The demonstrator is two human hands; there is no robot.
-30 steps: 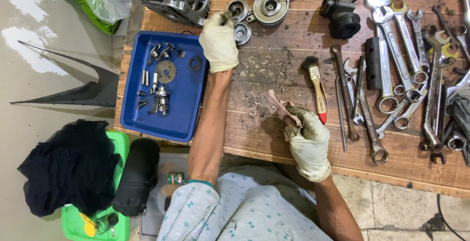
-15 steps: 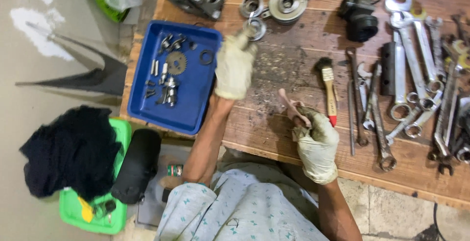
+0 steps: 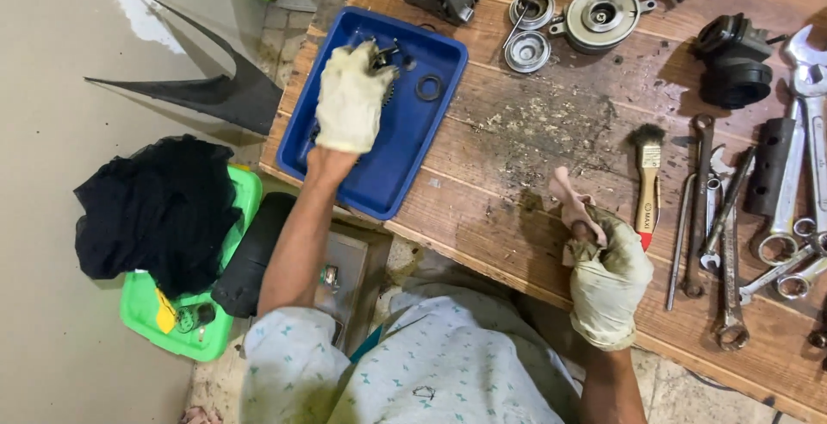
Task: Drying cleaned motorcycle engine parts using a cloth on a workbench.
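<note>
1. Two gloved hands are at work over our wooden counter (image 3: 551, 131); nearest us, our right hand (image 3: 608, 279) is closed in a fist around a grimy rag (image 3: 575, 210).
2. Just right of that fist lie a wooden-handled brush (image 3: 646, 178) and a row of spanners (image 3: 732, 252).
3. Farther out, our left hand (image 3: 351, 98) reaches into the blue tray (image 3: 405, 161) at the counter's left edge, fingers curled down over small metal parts (image 3: 383, 52); we cannot tell whether it grips one. A black ring (image 3: 429, 88) lies beside it.
4. Beyond sit round metal housings (image 3: 594, 15).
</note>
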